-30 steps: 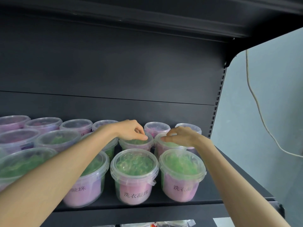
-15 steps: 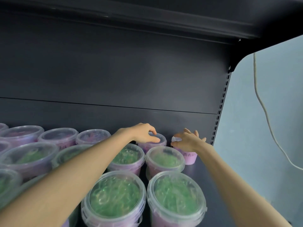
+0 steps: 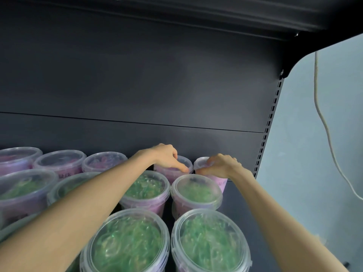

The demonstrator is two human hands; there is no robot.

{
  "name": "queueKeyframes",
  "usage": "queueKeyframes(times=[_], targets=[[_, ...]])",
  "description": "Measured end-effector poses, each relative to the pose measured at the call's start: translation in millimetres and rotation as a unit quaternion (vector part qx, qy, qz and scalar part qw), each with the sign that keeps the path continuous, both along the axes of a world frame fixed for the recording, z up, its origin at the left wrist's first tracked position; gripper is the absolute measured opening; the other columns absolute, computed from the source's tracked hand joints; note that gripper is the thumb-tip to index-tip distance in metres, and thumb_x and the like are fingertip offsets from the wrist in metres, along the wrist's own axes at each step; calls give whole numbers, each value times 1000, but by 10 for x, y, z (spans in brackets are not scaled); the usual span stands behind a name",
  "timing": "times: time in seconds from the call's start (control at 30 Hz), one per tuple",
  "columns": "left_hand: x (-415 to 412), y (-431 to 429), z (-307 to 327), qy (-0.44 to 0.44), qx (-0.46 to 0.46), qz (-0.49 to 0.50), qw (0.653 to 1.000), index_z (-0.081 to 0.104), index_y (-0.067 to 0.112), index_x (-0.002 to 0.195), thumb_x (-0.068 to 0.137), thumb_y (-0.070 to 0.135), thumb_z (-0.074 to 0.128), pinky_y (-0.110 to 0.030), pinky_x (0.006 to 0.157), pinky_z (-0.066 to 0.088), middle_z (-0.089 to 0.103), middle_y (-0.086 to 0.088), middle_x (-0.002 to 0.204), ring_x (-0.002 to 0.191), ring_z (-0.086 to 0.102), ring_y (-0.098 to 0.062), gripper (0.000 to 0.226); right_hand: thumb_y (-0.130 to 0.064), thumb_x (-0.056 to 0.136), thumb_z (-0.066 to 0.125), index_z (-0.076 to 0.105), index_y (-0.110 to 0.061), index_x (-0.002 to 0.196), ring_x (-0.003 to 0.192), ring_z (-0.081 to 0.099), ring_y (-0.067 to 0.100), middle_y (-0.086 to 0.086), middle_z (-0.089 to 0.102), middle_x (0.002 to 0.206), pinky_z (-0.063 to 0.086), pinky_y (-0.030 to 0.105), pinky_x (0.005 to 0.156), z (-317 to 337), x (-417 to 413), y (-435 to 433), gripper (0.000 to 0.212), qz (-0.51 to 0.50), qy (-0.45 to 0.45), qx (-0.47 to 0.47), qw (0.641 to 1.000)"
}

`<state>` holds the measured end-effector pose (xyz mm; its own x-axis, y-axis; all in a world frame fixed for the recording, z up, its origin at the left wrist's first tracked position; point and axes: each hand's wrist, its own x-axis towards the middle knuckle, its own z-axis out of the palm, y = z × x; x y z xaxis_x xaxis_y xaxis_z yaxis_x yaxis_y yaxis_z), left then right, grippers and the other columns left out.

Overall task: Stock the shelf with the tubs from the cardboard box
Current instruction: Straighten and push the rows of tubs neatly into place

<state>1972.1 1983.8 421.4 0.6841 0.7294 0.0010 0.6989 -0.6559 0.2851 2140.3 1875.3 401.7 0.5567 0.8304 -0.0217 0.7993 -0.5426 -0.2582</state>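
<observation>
Several clear-lidded tubs with pink labels stand in rows on the black shelf. The front rows hold green contents, like the tub; the back row holds pink. My left hand reaches to the back row and grips the rim of a pink tub from above. Beside it, my right hand curls over the lid of the rightmost back tub, which stands close to the first. My thumbs nearly meet between the two tubs. The cardboard box is out of view.
The dark back panel rises right behind the back row. Overhead is the upper shelf. A slotted upright ends the unit on the right, with a pale wall and a hanging cord beyond. Bare shelf shows right of the tubs.
Both hands reached from the middle row to the back row. My right hand has closed down over the rightmost tub's lid, and my view has come closer to the tubs.
</observation>
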Motion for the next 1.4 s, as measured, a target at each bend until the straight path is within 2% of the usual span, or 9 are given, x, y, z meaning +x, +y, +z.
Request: queueKeyframes(times=[0.17, 0.3, 0.53, 0.67, 0.83, 0.93, 1.1, 1.27, 1.4], targets=[[-222, 133, 46, 29, 1, 14, 999, 63, 24, 109, 62, 70, 67, -37, 97, 44, 55, 2, 123, 112, 50, -18, 66, -79, 39, 46, 63, -28, 108, 110, 47, 31, 0, 59, 107, 40, 36, 86, 6, -185, 225, 87, 28, -5, -14, 1000], [-374, 181, 35, 41, -2, 28, 999, 60, 27, 114, 62, 72, 65, -38, 99, 42, 52, 2, 127, 114, 49, -18, 69, -77, 48, 45, 64, -27, 98, 107, 50, 33, 1, 59, 96, 43, 39, 89, 17, -347, 323, 74, 36, -10, -14, 999], [-540, 210, -26, 28, 1, -10, 1000, 55, 26, 126, 76, 65, 59, -32, 104, 36, 49, 6, 137, 128, 42, -17, 64, -79, 49, 33, 57, -35, 123, 116, 43, 31, -1, 53, 119, 43, 43, 97, 1, -373, 271, 89, 75, -8, -22, 997], [-602, 236, -23, 12, -29, -35, 999, 56, 25, 126, 80, 55, 62, -29, 104, 36, 51, 6, 136, 127, 45, -14, 55, -66, 71, 47, 64, -22, 110, 105, 51, 26, 4, 56, 117, 49, 32, 84, 73, -419, 203, 62, 114, -2, -4, 993], [-661, 265, 21, 38, -61, -50, 996, 50, 24, 132, 83, 50, 62, -32, 110, 30, 47, 7, 139, 129, 42, -14, 56, -55, 87, 50, 60, -30, 125, 119, 49, 30, 6, 52, 133, 42, 35, 97, 69, -413, 140, 47, 139, 21, 16, 990], [-666, 253, 25, 37, -65, -55, 996, 50, 26, 132, 85, 45, 62, -32, 110, 29, 48, 7, 139, 128, 43, -13, 52, -52, 89, 49, 64, -29, 120, 118, 47, 30, 8, 55, 127, 37, 32, 98, 58, -418, 159, 41, 149, -8, 16, 989], [-653, 208, 2, 18, -51, -52, 997, 53, 26, 129, 85, 47, 60, -29, 105, 34, 52, 8, 135, 123, 47, -13, 49, -71, 78, 41, 66, -23, 104, 109, 49, 33, 4, 61, 108, 34, 34, 89, 23, -434, 241, 60, 112, -55, -12, 992], [-669, 202, 4, 16, -50, -60, 997, 54, 24, 128, 87, 43, 60, -27, 103, 35, 52, 7, 134, 122, 49, -12, 46, -55, 89, 42, 65, -21, 112, 106, 54, 29, 5, 64, 114, 28, 33, 94, 108, -448, 201, 48, 123, -44, -49, 990], [-681, 194, 5, 7, -61, -60, 996, 53, 23, 129, 87, 41, 61, -28, 104, 36, 51, 6, 135, 122, 48, -13, 46, -82, 61, 29, 65, -26, 104, 114, 48, 31, 2, 64, 107, 36, 35, 96, 66, -471, 224, 80, 112, -75, -44, 990]])
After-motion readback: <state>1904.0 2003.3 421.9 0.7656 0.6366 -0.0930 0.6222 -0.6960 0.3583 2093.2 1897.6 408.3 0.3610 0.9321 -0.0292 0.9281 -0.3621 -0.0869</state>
